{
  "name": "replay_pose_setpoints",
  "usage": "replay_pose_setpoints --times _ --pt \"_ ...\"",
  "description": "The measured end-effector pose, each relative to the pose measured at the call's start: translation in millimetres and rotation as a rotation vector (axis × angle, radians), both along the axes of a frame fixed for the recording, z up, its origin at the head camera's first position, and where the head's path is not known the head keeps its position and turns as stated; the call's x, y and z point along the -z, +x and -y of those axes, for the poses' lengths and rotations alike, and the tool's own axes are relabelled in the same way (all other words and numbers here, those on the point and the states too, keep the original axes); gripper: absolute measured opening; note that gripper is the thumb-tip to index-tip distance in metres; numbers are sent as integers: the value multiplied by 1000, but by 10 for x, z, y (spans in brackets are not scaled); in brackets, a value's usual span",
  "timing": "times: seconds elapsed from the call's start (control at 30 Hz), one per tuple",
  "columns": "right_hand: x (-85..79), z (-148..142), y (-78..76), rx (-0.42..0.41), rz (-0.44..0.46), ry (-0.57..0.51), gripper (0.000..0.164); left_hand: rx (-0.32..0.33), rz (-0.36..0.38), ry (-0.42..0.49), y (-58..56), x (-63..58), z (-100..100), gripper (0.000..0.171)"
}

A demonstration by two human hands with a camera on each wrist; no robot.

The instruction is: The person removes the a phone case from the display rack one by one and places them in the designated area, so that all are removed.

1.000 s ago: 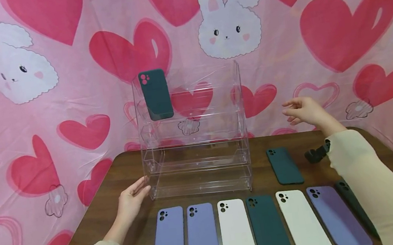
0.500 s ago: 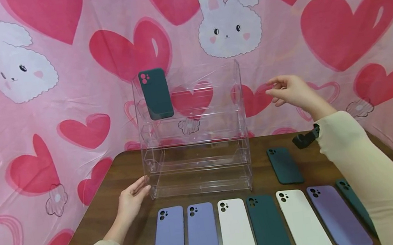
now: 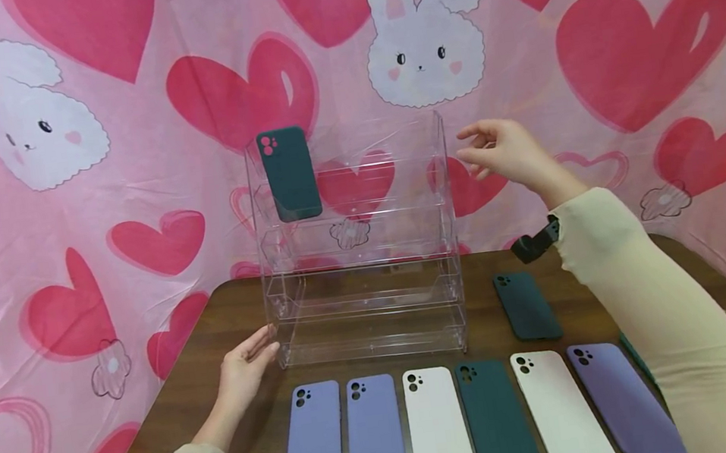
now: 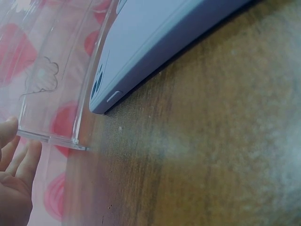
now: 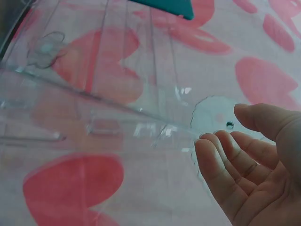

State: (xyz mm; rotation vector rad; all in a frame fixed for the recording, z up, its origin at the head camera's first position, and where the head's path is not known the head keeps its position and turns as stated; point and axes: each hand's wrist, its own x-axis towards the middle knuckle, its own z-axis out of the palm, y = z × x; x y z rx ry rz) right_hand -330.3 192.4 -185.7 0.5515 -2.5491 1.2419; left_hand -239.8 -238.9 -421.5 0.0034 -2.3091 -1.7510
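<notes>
A clear stepped acrylic display rack [image 3: 366, 302] stands on the table. My left hand [image 3: 242, 372] pinches its lower left side panel; in the left wrist view the panel edge runs between thumb and fingers [image 4: 29, 162]. A dark green phone case [image 3: 290, 175] stands upright in the top tier at the left end. My right hand [image 3: 505, 154] is raised beside the rack's upper right corner, holding nothing. In the right wrist view, its thumb and fingers [image 5: 211, 160] are spread apart near the rack's side edge; whether they touch it I cannot tell.
Along the front lies a row of cases: two lavender ones [image 3: 312, 444], white ones [image 3: 440, 427], a dark green one [image 3: 498, 419] and a purple one [image 3: 623, 403]. Another is mostly behind the right sleeve. A dark green case [image 3: 526, 306] lies right of the rack. A pink heart-print cloth hangs behind.
My right hand has moved up and left, from above the right side of the table to the rack's upper right side. My left hand and the cases have stayed put.
</notes>
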Motion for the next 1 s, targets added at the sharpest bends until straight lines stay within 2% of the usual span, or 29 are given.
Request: replay_pose_setpoints --times 0.27,0.47,0.63,1.0 --pt "-138 269 1 -34 -22 -1 44 1 0 4 7 -12 -1 42" --pt "-188 497 -36 -97 -34 -12 44 2 -1 8 11 -11 -6 43" --pt "-219 684 -75 -133 -42 -24 43 5 -10 12 19 -20 -12 43" --pt "-227 1039 -151 -197 3 -67 47 4 -3 23 35 -11 -14 43"
